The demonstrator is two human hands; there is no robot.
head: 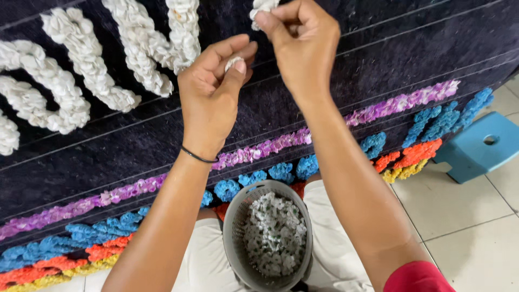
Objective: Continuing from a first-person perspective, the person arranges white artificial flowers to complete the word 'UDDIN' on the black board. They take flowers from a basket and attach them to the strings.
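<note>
My left hand (213, 97) pinches a small white crumpled paper flower (233, 62) between thumb and fingers, close to a dark plush board (281, 103). My right hand (303, 43) presses another white paper flower (261, 7) against the board near its top edge. Thick white flower lettering (135, 48) runs across the board to the left of both hands. A grey perforated basket (235, 227) full of white paper flowers (273, 232) rests on my lap below the hands. A thin black band circles my left wrist.
Rows of purple (270, 146), blue (432, 121), orange (413, 154) and yellow (403, 172) flowers line the board's lower part. A blue plastic stool (478, 146) stands on the white tiled floor (465, 227) at the right.
</note>
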